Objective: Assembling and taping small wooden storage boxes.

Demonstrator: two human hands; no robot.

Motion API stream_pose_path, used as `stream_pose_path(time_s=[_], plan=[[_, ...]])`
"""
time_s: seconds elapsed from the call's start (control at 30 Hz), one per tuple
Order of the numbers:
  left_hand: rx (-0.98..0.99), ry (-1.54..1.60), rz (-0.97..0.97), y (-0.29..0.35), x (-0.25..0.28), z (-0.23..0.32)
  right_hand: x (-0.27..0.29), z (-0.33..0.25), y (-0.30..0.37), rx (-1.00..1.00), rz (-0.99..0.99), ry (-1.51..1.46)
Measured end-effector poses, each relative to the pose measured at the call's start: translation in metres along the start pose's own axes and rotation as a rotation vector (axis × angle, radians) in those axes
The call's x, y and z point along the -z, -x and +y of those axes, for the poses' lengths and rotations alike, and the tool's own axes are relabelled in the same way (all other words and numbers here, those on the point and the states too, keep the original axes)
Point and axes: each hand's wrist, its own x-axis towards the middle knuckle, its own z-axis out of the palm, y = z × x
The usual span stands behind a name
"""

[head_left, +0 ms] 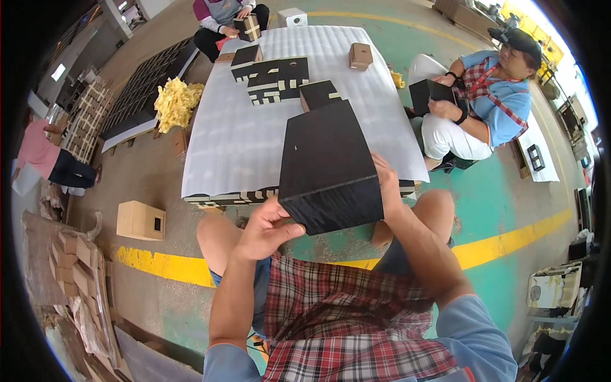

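Left grip [268, 229] and right grip [387, 184] hold black box [328, 149] at lower-left corner and right side; forearms [232, 293] extended forward; left fingertips probably behind box.

No text, label, number or sign can be read anywhere. A pale mark [294, 148] on the held black box [331, 153] is too small to tell as writing.

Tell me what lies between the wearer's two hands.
In the head view, a black box lies between the left hand and right hand, which hold it.
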Motion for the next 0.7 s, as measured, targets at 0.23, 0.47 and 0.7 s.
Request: stream_pose_path(time_s=[0.23,0.47,0.7], plan=[[0.207,0.619,0.282,-0.017,-0.015,0.012,0.014,-0.01,-0.003,0.221,0.012,0.13],[0.267,0.51,0.274,-0.011,-0.012,-0.007,0.0,-0.008,0.004,0.007,0.131,0.201],[0.09,0.42,0.256,-0.001,-0.012,-0.004,-0.015,-0.011,0.006,-1.063,-0.096,-1.636]])
